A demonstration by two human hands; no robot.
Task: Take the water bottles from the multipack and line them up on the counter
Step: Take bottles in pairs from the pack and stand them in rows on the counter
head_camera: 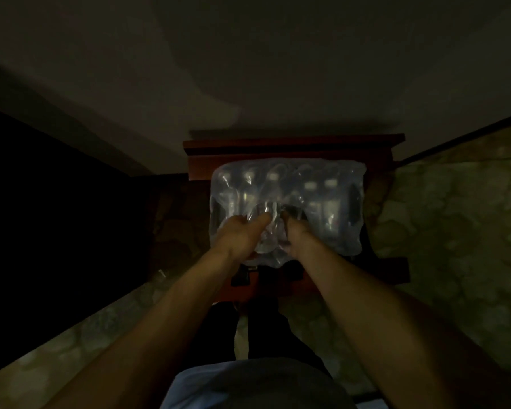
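Observation:
A multipack (pixel 331 202) of clear water bottles in cloudy plastic wrap rests on a small dark red wooden stand (pixel 289 149) against the wall. Several white caps show through the wrap. My left hand (pixel 242 234) and my right hand (pixel 297 231) are both at the pack's near middle, fingers closed on the wrap around one clear bottle (pixel 267 228) between them. The scene is dim and the fingertips are partly hidden in the plastic.
A mottled stone floor (pixel 455 231) spreads to the right and the near left. A dark area (pixel 42 231) fills the left side. A plain wall (pixel 248 69) rises behind the stand. My legs and shirt show at the bottom.

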